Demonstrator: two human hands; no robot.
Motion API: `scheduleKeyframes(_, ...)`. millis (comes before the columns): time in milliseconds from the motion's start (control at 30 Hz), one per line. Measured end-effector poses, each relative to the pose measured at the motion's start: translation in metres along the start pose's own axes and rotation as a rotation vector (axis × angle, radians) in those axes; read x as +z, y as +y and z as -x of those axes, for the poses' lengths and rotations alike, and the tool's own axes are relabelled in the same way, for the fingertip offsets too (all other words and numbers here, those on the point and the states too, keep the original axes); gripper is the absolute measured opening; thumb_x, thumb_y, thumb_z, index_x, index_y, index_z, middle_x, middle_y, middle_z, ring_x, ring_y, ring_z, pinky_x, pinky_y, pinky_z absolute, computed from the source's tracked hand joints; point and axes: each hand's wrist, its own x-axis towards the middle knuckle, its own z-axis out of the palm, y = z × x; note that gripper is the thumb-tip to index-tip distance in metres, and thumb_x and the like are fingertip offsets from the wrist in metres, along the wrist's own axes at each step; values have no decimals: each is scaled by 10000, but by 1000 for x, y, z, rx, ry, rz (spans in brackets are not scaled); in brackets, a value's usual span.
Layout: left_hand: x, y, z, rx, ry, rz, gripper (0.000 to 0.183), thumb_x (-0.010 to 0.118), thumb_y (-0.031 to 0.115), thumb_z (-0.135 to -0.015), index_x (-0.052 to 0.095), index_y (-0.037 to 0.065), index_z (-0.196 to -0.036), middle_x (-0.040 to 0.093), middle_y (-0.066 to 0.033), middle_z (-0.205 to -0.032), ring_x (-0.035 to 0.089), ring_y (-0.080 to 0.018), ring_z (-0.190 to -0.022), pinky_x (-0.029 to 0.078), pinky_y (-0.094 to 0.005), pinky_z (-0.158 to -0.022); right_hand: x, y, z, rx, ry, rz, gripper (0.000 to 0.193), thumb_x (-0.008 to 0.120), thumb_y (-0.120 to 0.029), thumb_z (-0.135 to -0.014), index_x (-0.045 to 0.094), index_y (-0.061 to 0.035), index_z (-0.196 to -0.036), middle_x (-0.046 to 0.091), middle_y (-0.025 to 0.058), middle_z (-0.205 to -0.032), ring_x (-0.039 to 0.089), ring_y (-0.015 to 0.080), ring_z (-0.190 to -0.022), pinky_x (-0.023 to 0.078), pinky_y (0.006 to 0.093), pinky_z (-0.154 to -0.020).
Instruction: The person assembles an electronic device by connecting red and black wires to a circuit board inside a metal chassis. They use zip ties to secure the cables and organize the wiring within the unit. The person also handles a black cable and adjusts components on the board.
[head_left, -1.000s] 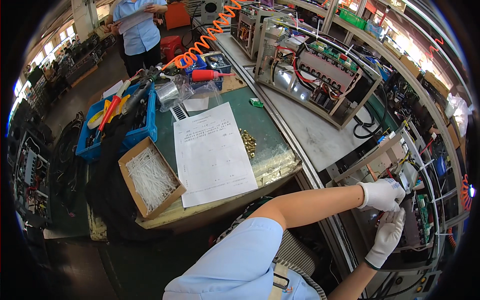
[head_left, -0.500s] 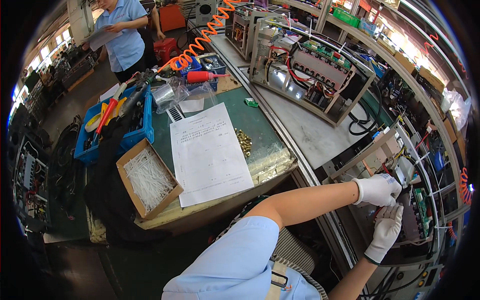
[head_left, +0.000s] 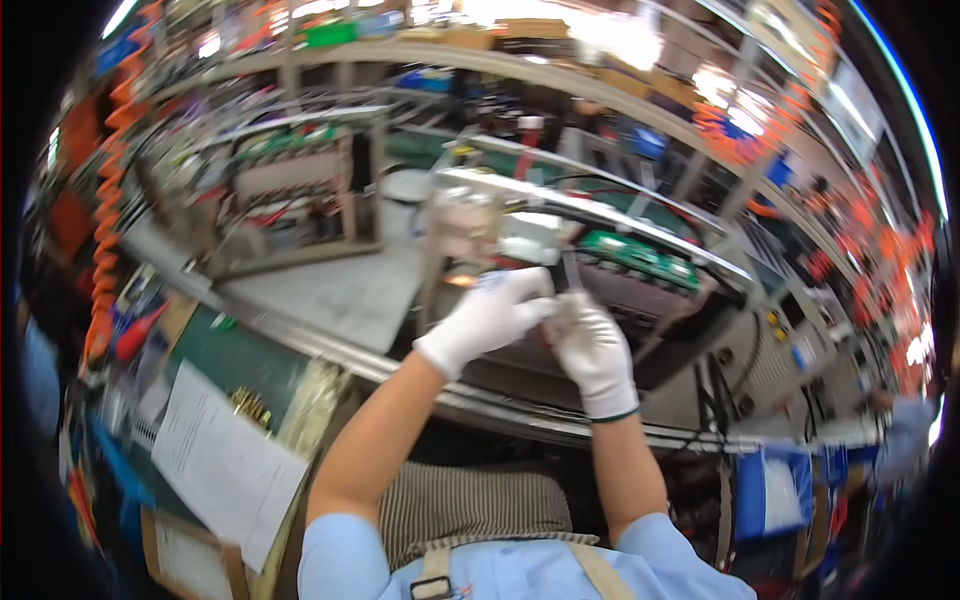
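Meeting at chassis (head_left: 612, 286) around green board (head_left: 640, 260).
Left hand (head_left: 490, 316) left of board, right hand (head_left: 594, 350) on near side; both curled (blur, can't tell if holding), probably paired for steadiness.

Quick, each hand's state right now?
Left gloved hand: partly curled; blur hides whether it holds anything.
Right gloved hand: partly curled, near the green circuit board; whether it grips anything cannot be told.

White-gloved hands (head_left: 486, 318), light-blue short sleeves (head_left: 344, 556), beige straps (head_left: 600, 573)
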Motion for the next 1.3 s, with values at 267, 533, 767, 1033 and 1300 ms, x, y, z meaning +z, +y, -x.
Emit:
scheduleKeyframes(267, 11, 12, -5, -163, -38, 55, 179, 652, 167, -917, 601, 0, -876, 555, 8, -692, 448, -45, -662, 399, -245, -589, 16, -8, 16, -93, 65, 250, 99, 636, -80, -926, 629, -52, -1021, 680, 57, -946, 659, 171, -908, 524, 321, -827)
scheduleKeyframes(533, 23, 9, 5, -188, 150, 86, 216, 698, 189, -882, 591, 2, -886, 612, -12, -737, 526, -43, -652, 447, -239, -582, 30, 13, 26, -486, 182, 701, 100, 637, -19, -916, 674, 1, -1006, 690, 33, -894, 646, 95, -818, 523, 238, -775)
scheduleKeyframes(767, 34, -26, 5, -89, 349, 93, 223, 700, 179, -867, 583, -5, -913, 624, -60, -729, 578, -117, -647, 482, -274, -618, 41, 51, 41, -793, -60, 1067, 49, 633, 39, -886, 652, 15, -925, 633, 27, -904, 593, 88, -824, 486, 238, -744)
scheduleKeyframes(1033, 25, -19, 28, 219, 384, -187, 323, 611, 8, -860, 617, 40, -1182, 652, -127, -862, 627, -276, -720, 509, -340, -708, 20, 5, 35, -436, 104, 982, 296, 627, -93, -939, 581, 30, -1204, 663, 46, -958, 596, 79, -866, 505, 232, -763)
scheduleKeyframes(1300, 21, -11, 14, 146, 109, -557, 98, 593, 171, -861, 648, 105, -909, 612, -130, -785, 638, -313, -740, 522, -411, -626, -6, -5, -22, -275, -156, 1879, 177, 584, -177, -890, 641, -45, -992, 696, 102, -797, 637, 200, -658, 497, 333, -599)
